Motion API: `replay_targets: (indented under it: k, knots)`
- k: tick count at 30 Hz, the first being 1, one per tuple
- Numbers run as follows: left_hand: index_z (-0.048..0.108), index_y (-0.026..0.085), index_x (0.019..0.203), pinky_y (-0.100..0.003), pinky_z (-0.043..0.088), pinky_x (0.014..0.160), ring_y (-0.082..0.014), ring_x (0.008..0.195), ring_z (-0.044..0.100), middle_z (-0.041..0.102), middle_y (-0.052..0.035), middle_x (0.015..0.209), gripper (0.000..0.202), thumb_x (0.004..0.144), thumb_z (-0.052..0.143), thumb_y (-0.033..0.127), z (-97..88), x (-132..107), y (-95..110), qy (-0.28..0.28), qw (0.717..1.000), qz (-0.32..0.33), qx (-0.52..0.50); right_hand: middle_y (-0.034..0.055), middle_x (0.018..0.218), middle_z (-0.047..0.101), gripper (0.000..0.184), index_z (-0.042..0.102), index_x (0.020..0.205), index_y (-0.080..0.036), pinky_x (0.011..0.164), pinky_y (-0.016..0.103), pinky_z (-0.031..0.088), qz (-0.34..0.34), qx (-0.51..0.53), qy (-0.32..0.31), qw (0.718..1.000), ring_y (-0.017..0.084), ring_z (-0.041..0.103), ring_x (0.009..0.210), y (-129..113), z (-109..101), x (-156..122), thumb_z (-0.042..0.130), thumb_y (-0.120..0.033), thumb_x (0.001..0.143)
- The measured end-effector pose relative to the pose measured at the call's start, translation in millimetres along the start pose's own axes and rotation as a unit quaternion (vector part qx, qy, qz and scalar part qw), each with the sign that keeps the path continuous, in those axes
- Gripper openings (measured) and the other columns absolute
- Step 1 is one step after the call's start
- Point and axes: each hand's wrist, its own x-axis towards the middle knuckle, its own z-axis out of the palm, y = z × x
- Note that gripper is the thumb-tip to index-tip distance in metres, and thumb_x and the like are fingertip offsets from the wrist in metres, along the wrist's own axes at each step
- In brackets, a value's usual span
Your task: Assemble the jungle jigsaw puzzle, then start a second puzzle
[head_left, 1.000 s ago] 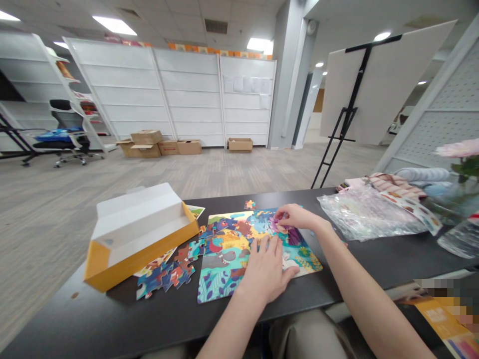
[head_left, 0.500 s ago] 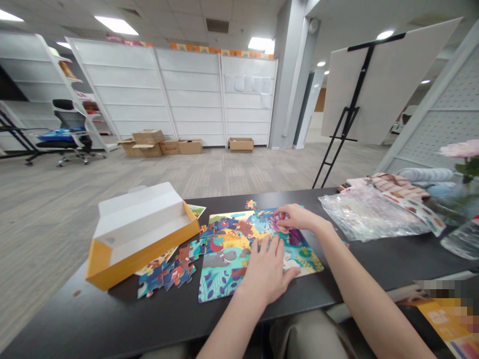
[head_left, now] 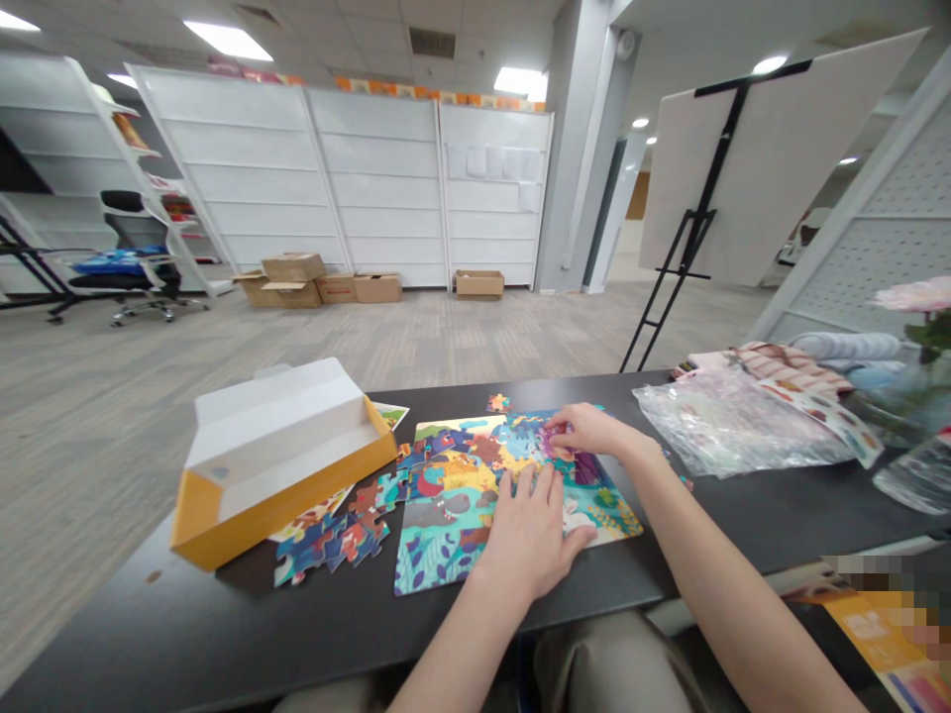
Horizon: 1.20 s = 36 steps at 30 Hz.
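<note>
A colourful jigsaw puzzle [head_left: 440,512] with animal pictures lies flat on the black table. My left hand [head_left: 529,535] rests palm down on its lower middle, fingers spread and thumb out to the right. At the upper right of the picture, the bent fingers of my right hand [head_left: 590,432] close on a purple puzzle piece [head_left: 559,443], partly covered by the fingertips. Loose puzzle pieces [head_left: 331,548] are heaped left of the puzzle, some touching its edge. One orange and blue piece [head_left: 498,403] lies alone beyond the top edge.
An open yellow box [head_left: 297,510] with white insides stands on the left of the table [head_left: 223,634]. To the right are a clear plastic bag [head_left: 743,426], folded cloths [head_left: 788,361] and a glass vase [head_left: 917,475] with a pink flower. An easel board [head_left: 780,168] stands behind.
The view has shifted very slightly. Both hands keep nearly the same places on the puzzle, with only a small shift in the right fingers.
</note>
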Motion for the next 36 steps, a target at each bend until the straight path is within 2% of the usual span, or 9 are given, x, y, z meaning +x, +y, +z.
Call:
replay_targets:
  k: [4,10,14,21,36]
  knots:
    - [0.044,0.013,0.148,-0.056,0.029,0.115,-0.0348,0.138,0.04,0.048,-0.0145,0.152,0.076,0.098,0.023,0.066,-0.6,0.4,0.3,0.002,1.0,-0.002,-0.004,0.0043,0.075,0.076,0.028,0.081,0.095,-0.02,0.066,0.024,0.044,-0.02,0.001,-0.007,1.0,0.019,0.065,0.068,3.1,1.5,0.8,0.058,-0.03,0.082]
    - [0.044,0.014,0.148,-0.055,0.029,0.114,-0.0346,0.138,0.04,0.048,-0.0146,0.151,0.076,0.098,0.022,0.066,-0.7,-0.3,-0.3,0.002,1.0,-0.001,-0.002,0.0073,0.098,0.078,0.036,0.078,0.108,-0.019,0.071,0.024,0.045,-0.002,-0.033,0.028,0.999,0.022,0.068,0.085,5.4,3.4,3.2,0.066,-0.029,0.076]
    - [0.045,0.013,0.147,-0.055,0.029,0.115,-0.0345,0.138,0.04,0.049,-0.0144,0.15,0.076,0.098,0.023,0.066,-1.5,-0.8,-0.3,0.003,1.0,0.001,-0.003,0.0067,0.095,0.077,0.03,0.079,0.103,-0.02,0.069,0.025,0.044,0.005,-0.039,0.022,0.999,0.022,0.068,0.083,3.1,2.0,1.5,0.065,-0.03,0.078]
    - [0.046,0.013,0.147,-0.055,0.028,0.115,-0.0345,0.137,0.04,0.049,-0.0151,0.15,0.075,0.098,0.025,0.066,-2.8,-0.7,0.0,0.003,1.0,0.0,-0.003,0.008,0.099,0.077,0.036,0.075,0.113,-0.02,0.073,0.025,0.046,-0.009,-0.042,0.016,0.999,0.023,0.069,0.087,2.4,5.6,4.1,0.067,-0.032,0.081]
    - [0.047,0.013,0.146,-0.055,0.03,0.115,-0.0344,0.136,0.041,0.05,-0.0149,0.149,0.073,0.099,0.025,0.065,-4.4,-0.9,-0.2,0.005,1.0,0.001,-0.01,0.0089,0.1,0.077,0.03,0.078,0.105,-0.02,0.072,0.024,0.046,-0.002,-0.075,0.032,0.997,0.023,0.07,0.09,-1.7,4.1,1.7,0.066,-0.033,0.081]
